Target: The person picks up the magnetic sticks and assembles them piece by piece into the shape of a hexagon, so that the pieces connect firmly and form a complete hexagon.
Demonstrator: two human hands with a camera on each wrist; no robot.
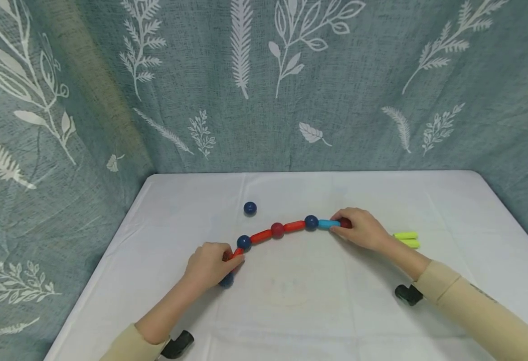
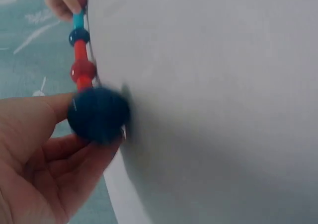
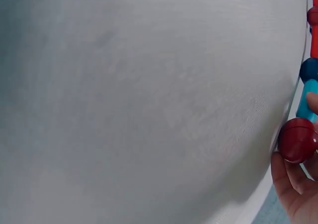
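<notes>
A curved chain of magnetic sticks and balls (image 1: pixel 286 228) lies on the white table (image 1: pixel 318 301): dark blue balls, red sticks, a dark red ball, then a light blue stick (image 1: pixel 328 223). My left hand (image 1: pixel 211 263) grips the chain's left end, fingers curled around a red stick (image 1: pixel 235 253) with a dark blue ball (image 2: pixel 98 115) under the palm. My right hand (image 1: pixel 362 228) pinches the right end at a dark red ball (image 3: pixel 297 140) beside the light blue stick (image 3: pixel 308 100).
A loose dark blue ball (image 1: pixel 249 208) sits behind the chain. Two yellow-green sticks (image 1: pixel 407 239) lie just right of my right hand. A leaf-patterned curtain (image 1: pixel 264 85) closes off the back and sides of the table.
</notes>
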